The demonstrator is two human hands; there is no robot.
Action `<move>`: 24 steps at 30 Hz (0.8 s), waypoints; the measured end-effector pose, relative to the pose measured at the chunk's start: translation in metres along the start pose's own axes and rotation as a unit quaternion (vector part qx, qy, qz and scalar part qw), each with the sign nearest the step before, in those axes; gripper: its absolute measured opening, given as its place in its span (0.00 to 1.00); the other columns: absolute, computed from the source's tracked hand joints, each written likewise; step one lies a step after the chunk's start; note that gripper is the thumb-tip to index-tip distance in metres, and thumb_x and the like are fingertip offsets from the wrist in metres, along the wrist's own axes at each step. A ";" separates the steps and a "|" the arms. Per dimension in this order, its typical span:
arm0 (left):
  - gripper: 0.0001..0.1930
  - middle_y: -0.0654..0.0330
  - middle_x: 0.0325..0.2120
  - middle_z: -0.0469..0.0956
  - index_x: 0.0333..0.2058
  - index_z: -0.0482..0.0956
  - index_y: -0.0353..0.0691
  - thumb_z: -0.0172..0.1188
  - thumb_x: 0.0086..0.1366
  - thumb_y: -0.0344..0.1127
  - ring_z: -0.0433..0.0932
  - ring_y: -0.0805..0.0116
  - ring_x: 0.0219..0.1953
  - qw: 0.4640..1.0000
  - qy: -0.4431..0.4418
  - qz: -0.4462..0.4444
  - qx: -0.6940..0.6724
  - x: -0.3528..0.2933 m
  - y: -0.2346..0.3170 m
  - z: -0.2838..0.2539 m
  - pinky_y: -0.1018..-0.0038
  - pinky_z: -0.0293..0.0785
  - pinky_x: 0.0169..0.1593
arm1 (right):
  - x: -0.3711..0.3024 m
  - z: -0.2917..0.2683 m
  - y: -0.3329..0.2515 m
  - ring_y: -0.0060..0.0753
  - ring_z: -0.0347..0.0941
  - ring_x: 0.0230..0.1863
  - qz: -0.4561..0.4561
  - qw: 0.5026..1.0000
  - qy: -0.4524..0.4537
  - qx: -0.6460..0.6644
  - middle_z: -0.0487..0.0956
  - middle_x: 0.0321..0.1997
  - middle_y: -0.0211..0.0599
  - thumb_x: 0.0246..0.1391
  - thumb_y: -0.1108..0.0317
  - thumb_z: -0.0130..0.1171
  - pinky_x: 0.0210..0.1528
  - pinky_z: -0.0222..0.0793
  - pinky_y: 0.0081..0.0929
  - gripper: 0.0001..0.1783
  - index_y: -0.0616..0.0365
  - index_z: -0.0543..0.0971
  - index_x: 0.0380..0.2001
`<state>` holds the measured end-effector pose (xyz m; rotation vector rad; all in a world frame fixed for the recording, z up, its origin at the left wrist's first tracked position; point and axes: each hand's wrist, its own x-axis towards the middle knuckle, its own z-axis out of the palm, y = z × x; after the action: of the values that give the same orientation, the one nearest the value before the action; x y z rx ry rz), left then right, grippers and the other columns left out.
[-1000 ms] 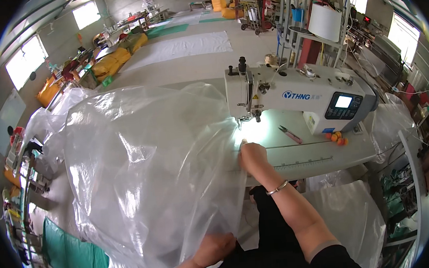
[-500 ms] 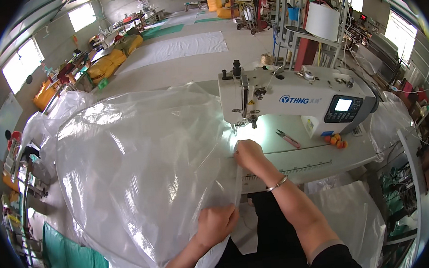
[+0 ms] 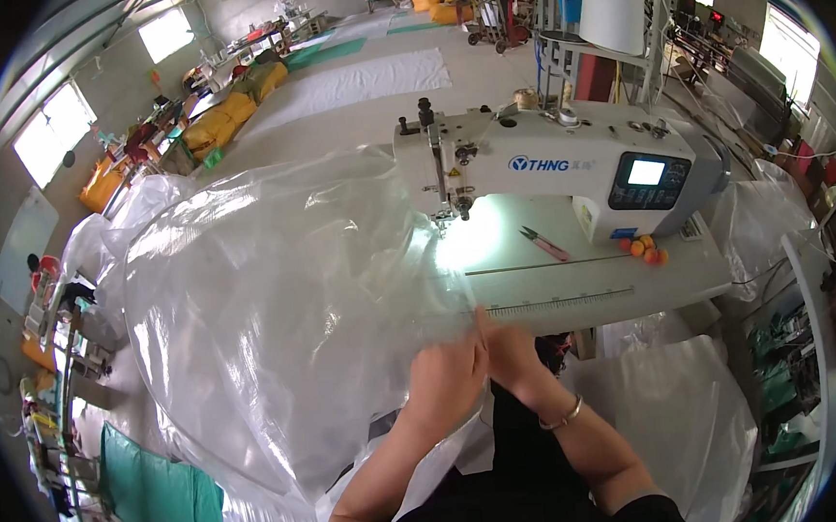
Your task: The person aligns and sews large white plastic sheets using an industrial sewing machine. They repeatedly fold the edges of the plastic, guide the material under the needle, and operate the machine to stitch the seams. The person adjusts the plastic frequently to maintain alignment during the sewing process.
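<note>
A large sheet of clear plastic (image 3: 266, 301) spreads over the left side of the sewing table and hangs down toward my lap. Its right edge runs from beneath the needle area of a white sewing machine (image 3: 547, 160) to my hands. My left hand (image 3: 446, 380) is closed on that edge at the table's front. Touching or nearly touching it, my right hand (image 3: 514, 356) is also closed at the edge, its fingers slightly blurred. A bracelet circles my right wrist. The machine's lamp lights the bed brightly near the needle.
Thread snips (image 3: 544, 243) lie on the table (image 3: 671, 277), beside several small orange fruits (image 3: 645, 248). More clear plastic (image 3: 681, 417) hangs at the lower right. Green sheeting (image 3: 157, 483) lies at lower left. A large white thread cone (image 3: 611, 19) stands behind the machine.
My right hand has come back from near the needle toward my body, beside my left hand. My left hand has moved up and slightly right. The view has shifted a little.
</note>
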<state>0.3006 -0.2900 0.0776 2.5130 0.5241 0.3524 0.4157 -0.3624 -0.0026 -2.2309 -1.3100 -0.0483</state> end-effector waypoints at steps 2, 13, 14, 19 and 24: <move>0.06 0.46 0.33 0.79 0.32 0.77 0.37 0.54 0.61 0.32 0.78 0.48 0.36 0.995 0.076 0.034 0.056 0.016 -0.002 0.012 0.56 0.72 0.38 | -0.016 0.003 -0.003 0.57 0.75 0.27 0.041 0.996 0.010 0.077 0.78 0.24 0.51 0.48 0.70 0.55 0.30 0.72 0.43 0.18 0.65 0.75 0.44; 0.17 0.61 0.56 0.71 0.52 0.74 0.44 0.54 0.65 0.37 0.66 0.62 0.61 0.986 0.006 0.152 0.061 0.044 -0.111 0.016 0.49 0.50 0.62 | -0.035 0.062 -0.041 0.21 0.68 0.19 0.160 0.852 0.092 0.489 0.73 0.20 0.41 0.55 0.77 0.49 0.26 0.68 0.22 0.26 0.64 0.69 0.59; 0.17 0.61 0.56 0.71 0.52 0.74 0.44 0.54 0.65 0.37 0.65 0.63 0.61 0.985 -0.006 0.167 0.052 0.051 -0.117 0.011 0.50 0.50 0.62 | -0.028 0.059 -0.047 0.20 0.68 0.19 0.174 0.831 0.102 0.518 0.74 0.20 0.40 0.56 0.77 0.48 0.26 0.68 0.22 0.25 0.65 0.69 0.59; 0.14 0.61 0.55 0.71 0.49 0.76 0.47 0.54 0.65 0.38 0.66 0.62 0.60 0.977 -0.022 0.198 0.078 0.088 -0.129 0.007 0.51 0.50 0.62 | 0.000 0.035 -0.048 0.23 0.70 0.16 0.209 0.847 0.062 0.484 0.74 0.19 0.40 0.57 0.77 0.45 0.22 0.69 0.24 0.24 0.67 0.69 0.58; 0.15 0.61 0.56 0.70 0.47 0.78 0.48 0.57 0.63 0.44 0.65 0.61 0.60 0.972 -0.038 0.207 0.104 0.127 -0.148 0.008 0.47 0.49 0.63 | 0.024 0.021 -0.038 0.28 0.71 0.14 0.190 0.887 0.034 0.420 0.74 0.18 0.46 0.55 0.75 0.44 0.20 0.68 0.28 0.24 0.69 0.69 0.57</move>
<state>0.3735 -0.1237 0.0059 2.8219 -0.0027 0.3670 0.3925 -0.3192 0.0033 -1.6445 -0.6287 0.4900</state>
